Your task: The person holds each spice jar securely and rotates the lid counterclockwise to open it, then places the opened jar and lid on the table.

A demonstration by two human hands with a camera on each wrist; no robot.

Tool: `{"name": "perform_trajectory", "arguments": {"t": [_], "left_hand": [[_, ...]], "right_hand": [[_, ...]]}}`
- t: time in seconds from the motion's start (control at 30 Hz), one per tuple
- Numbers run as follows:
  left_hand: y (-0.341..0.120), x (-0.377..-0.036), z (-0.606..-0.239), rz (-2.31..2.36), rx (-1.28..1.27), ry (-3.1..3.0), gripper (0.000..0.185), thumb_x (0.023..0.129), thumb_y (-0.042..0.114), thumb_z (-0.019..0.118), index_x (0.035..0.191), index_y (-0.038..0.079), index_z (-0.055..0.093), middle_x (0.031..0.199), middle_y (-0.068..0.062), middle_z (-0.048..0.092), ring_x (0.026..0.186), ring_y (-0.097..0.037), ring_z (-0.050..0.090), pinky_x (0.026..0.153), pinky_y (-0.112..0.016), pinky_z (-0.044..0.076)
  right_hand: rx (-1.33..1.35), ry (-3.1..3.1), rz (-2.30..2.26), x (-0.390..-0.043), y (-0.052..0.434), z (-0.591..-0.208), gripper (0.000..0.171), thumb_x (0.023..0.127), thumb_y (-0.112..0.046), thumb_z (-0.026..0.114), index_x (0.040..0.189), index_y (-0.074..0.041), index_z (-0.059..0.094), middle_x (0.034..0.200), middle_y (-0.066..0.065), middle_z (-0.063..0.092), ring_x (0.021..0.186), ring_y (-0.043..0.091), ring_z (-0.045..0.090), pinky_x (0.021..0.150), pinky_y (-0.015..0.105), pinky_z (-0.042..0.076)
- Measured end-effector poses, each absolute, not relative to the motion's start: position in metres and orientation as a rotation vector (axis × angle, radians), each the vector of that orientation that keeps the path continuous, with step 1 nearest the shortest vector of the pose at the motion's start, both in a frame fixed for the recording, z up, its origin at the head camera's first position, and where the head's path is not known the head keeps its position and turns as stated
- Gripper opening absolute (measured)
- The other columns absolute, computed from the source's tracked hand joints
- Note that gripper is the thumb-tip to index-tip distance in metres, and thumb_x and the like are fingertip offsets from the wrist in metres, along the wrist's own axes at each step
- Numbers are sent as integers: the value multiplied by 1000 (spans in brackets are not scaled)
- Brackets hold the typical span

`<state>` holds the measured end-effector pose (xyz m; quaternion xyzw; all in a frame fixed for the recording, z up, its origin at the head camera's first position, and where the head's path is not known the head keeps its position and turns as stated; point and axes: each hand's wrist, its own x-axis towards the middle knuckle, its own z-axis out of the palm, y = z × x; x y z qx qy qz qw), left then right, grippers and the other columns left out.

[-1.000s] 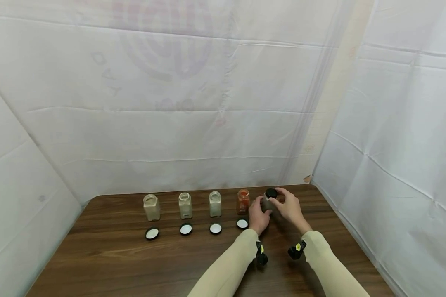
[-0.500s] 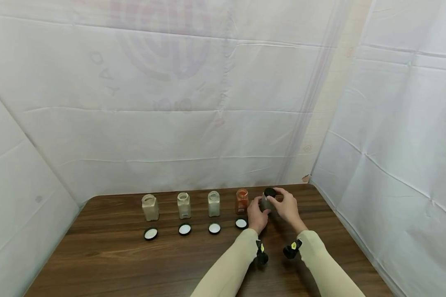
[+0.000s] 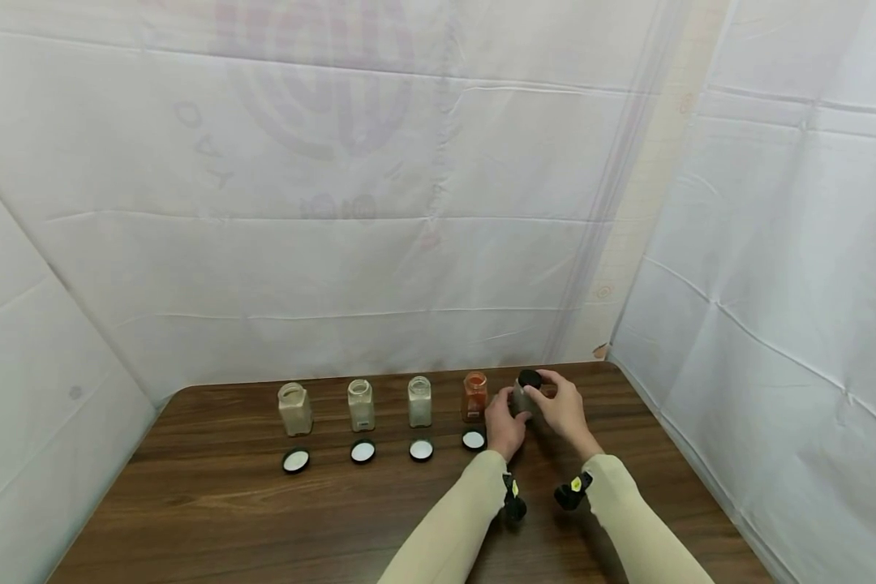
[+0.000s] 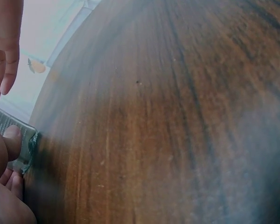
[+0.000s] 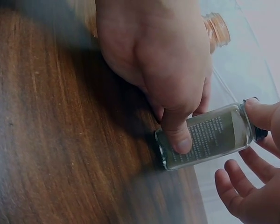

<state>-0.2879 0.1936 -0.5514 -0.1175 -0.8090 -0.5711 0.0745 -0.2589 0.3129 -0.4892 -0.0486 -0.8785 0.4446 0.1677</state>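
Head view is showing me working at the right end of a row of jars on the brown bench (image 3: 263, 519), right of centre in the frame. I am wrapping my left hand (image 3: 506, 426) around the body of a small clear jar (image 3: 521, 399), thumb pressing on its printed label, while my right hand (image 3: 564, 410) is pinching the black cap (image 3: 530, 379) on top with thumb and fingertips. The jar is standing upright on the bench, just right of the orange jar (image 3: 475, 396).

Right wrist view is giving me the closer look: the jar (image 5: 207, 135) is looking like glass or hard clear plastic, stiff and smooth, so I am judging it light, a bit slippery, and breakable if it tips. The flat labelled sides are offering the best hold for the body; the cap rim is the place for the fingertips.

Three pale jars are standing open further left, starting with the nearest one (image 3: 419, 401), and four loose caps are lying face up in front of the open jars, one (image 3: 473, 440) just beside my left wrist. Open bench is lying toward the bottom of the frame and to the right, before the edge by the white sheet (image 3: 774, 324).
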Motion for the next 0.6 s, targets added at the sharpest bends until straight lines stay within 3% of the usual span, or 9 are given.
{"name": "perform_trajectory", "arguments": {"t": [0.17,0.6], "left_hand": [[193,-287,-552,-1693,-371,-2414,40,89,2,78,126,6,65,117,-12,69,111,-31,65,94,-48,56],[194,-286,-549,-1607,-367,-2432,40,88,-2,76,126,7,69,118,-13,73,112,-34,67,94,-50,56]], "right_hand": [[-166,-2479,1299,-258,311,-490,43,98,-21,73,135,-3,63,127,23,66,109,39,67,77,41,59],[-165,-2453,1322,-262,310,-491,40,97,-18,74,132,-1,64,131,23,64,120,41,62,97,55,54]]}}
